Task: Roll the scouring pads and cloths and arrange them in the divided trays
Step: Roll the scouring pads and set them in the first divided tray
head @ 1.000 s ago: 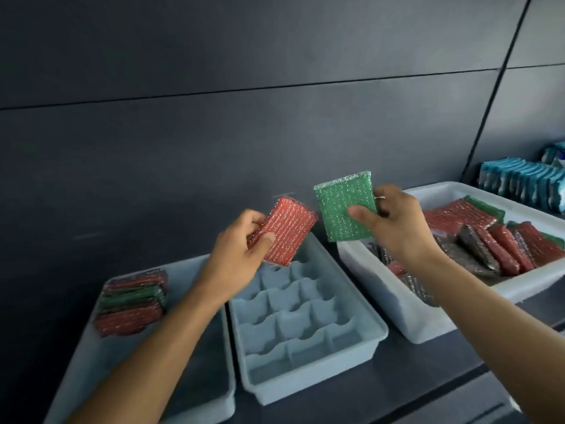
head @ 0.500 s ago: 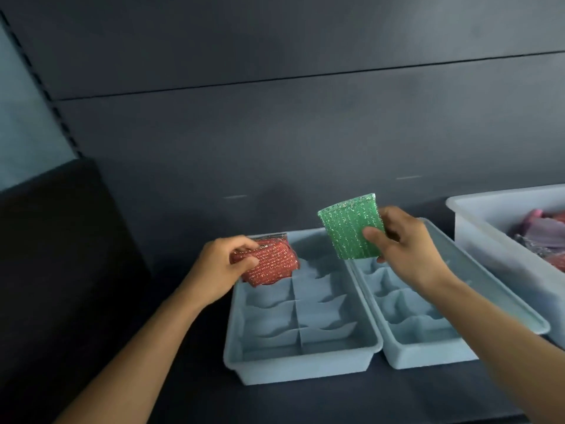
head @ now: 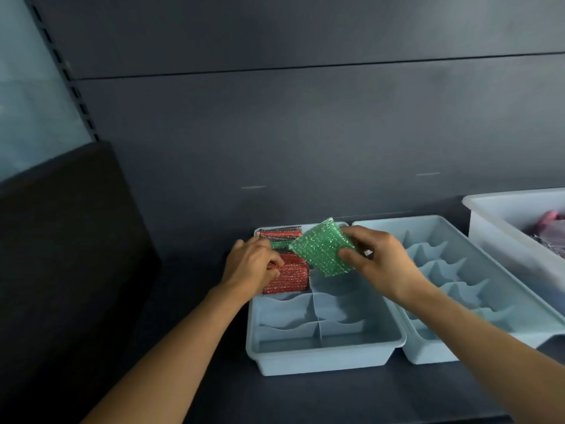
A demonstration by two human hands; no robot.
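My left hand (head: 252, 264) grips a red scouring pad (head: 289, 275) and holds it down in a far-left compartment of the left divided tray (head: 324, 356). Behind it, at the tray's far end, stand several red and dark pads (head: 279, 233) on edge. My right hand (head: 374, 261) pinches a green scouring pad (head: 324, 247) by its right edge and holds it tilted above the tray's far half. A second divided tray (head: 477, 338), light blue like the first, sits right beside it with nothing in its compartments.
A white bin (head: 501, 215) holding more pads stands at the far right edge. All trays rest on a dark shelf (head: 275, 396) against a dark panel wall. A black block (head: 67, 240) rises at the left of the shelf.
My left hand has lowered the red pad from above the tray down into a far-left compartment. My right hand brought the green pad left, over the same tray. The view shifted further left.
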